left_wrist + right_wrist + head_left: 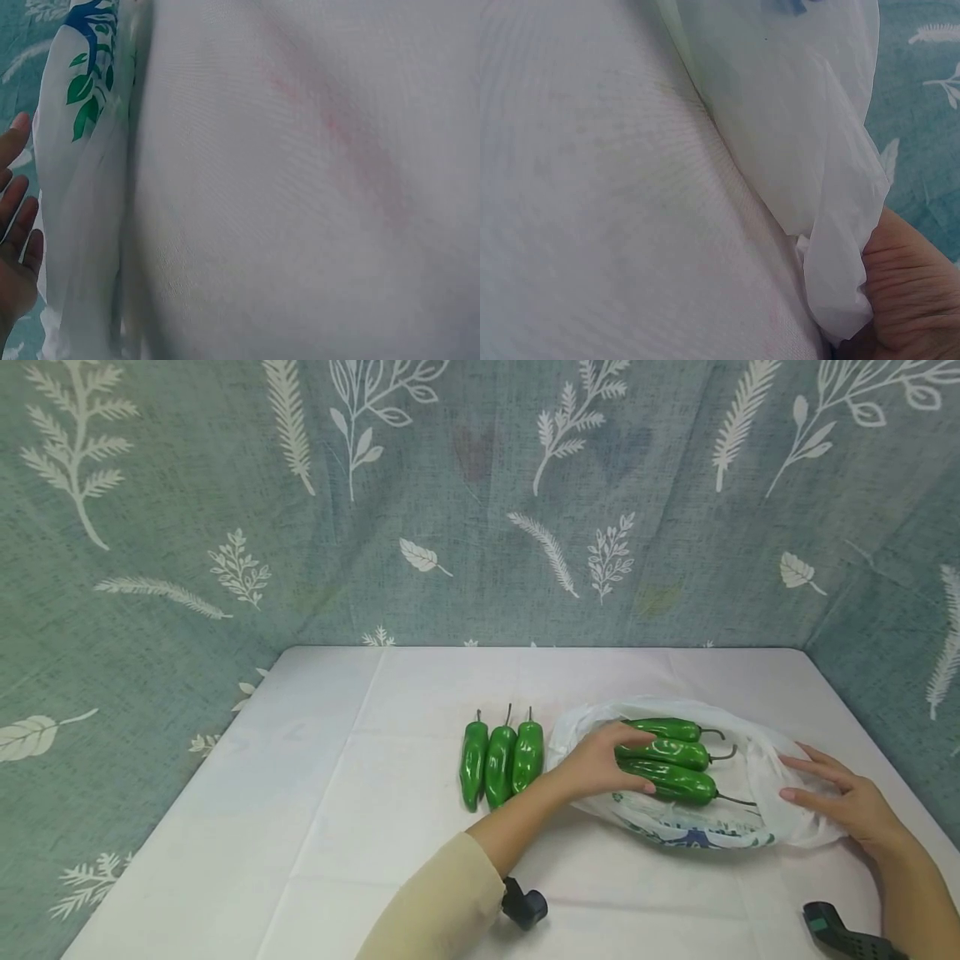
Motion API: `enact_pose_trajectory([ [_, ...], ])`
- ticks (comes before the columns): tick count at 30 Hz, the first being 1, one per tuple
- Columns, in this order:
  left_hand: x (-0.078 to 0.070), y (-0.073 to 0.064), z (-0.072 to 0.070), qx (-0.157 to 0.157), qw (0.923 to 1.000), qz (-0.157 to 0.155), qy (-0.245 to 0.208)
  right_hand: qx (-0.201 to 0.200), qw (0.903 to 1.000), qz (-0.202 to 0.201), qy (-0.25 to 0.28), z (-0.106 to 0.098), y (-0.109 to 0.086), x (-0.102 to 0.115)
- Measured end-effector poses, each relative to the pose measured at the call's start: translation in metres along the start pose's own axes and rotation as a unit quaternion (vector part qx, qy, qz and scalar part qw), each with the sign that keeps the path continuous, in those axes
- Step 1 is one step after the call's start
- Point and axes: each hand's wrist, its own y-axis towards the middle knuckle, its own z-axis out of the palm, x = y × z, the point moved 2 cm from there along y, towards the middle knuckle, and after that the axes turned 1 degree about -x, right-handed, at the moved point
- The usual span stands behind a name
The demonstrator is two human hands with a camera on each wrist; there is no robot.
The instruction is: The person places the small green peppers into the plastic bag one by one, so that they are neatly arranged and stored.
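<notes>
Green peppers (675,754) in your plastic bag (771,770)
Your left hand (600,764) spreads wide over them; your right hand (855,800) touches the bag, grip unclear.

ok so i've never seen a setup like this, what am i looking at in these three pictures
There's no robot here, just a person's two bare hands. The wide picture comes from a camera on the head, looking forward and down. The other two come from cameras on the left and right wrists; the dark gadgets by the arms are probably those.

On the white table, three green peppers lie side by side. Next to them is an open white bag with three more peppers in it.

The left hand reaches over the bag's edge onto those peppers' ends; I can't tell whether it grips any. The right hand rests, fingers spread, on the bag's other end.
</notes>
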Motion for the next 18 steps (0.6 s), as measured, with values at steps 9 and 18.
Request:
enact_pose_trajectory([
  [9, 0.014, -0.020, -0.006, -0.032, 0.9987, -0.016, -0.036, 0.004, 1.0000, 0.001, 0.001, 0.000, 0.001, 0.000],
  [18, 0.025, -0.035, -0.018, -0.062, 0.9960, -0.015, -0.061, 0.003, 1.0000, 0.000, -0.007, -0.001, 0.000, 0.001],
])
